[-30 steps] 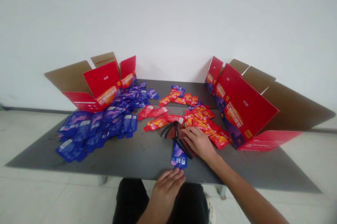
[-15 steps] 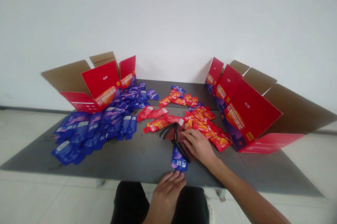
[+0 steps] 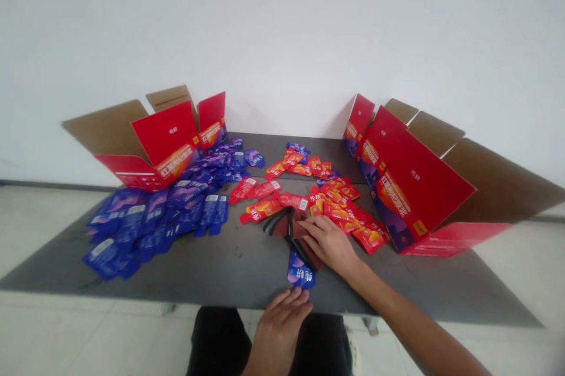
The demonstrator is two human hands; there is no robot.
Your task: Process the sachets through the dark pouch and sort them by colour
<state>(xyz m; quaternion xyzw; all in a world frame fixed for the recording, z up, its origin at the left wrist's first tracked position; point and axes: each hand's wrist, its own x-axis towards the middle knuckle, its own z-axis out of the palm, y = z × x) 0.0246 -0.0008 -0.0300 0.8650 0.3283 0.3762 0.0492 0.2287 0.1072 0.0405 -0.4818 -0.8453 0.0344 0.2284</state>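
One blue sachet lies partly hidden at six o'clock beneath the brown-black item the right hand pinches; the left hand lies flat, fingers together.

Both hands low, fingers bent.

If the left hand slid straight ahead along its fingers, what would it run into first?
The left hand would likely meet the nearest blue packet, just past its fingertips; whether they touch is unclear.

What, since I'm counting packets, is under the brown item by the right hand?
A blue packet sticks out from under the brown item; whatever else lies beneath is hidden.
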